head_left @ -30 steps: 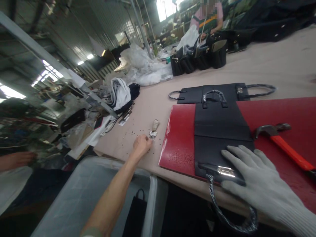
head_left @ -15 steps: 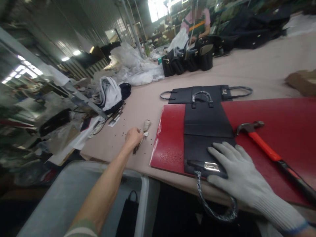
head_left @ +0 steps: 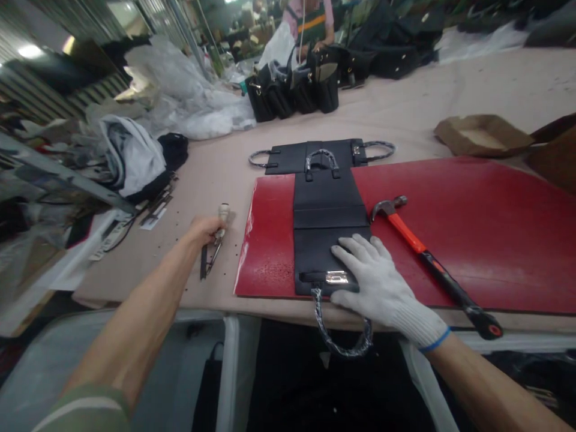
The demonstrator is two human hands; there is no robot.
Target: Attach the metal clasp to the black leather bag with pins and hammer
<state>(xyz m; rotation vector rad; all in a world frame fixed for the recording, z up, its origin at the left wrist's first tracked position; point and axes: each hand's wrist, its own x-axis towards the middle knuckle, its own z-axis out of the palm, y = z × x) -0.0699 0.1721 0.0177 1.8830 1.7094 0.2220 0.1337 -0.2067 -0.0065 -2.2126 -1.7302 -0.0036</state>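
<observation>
My left hand (head_left: 207,230), bare, is closed at the left of the red board, its fingertips on a thin metal tool (head_left: 224,211) with a pale, wrapped-looking handle. The tool's exact kind is unclear. A dark narrow strip (head_left: 204,261) lies beside its shaft. My right hand (head_left: 375,273), in a white knitted glove, rests flat with fingers spread on a black handbag piece (head_left: 330,198), laid open on the red board (head_left: 450,198). Near its lower edge is a shiny metal plate (head_left: 336,277). A plastic-wrapped handle (head_left: 344,350) hangs over the table edge. A claw hammer (head_left: 418,249) lies right of my glove.
A second black bag piece (head_left: 288,157) lies behind the board. Several black bags (head_left: 292,90) stand farther back, near a person (head_left: 310,27). A brown open box (head_left: 483,135) sits at right. Below the table edge is a grey bin (head_left: 229,360).
The view has shifted, so the table things appear farther left. My left fingers have closed on the tool's handle. My gloved right hand stays flat on the bag piece.
</observation>
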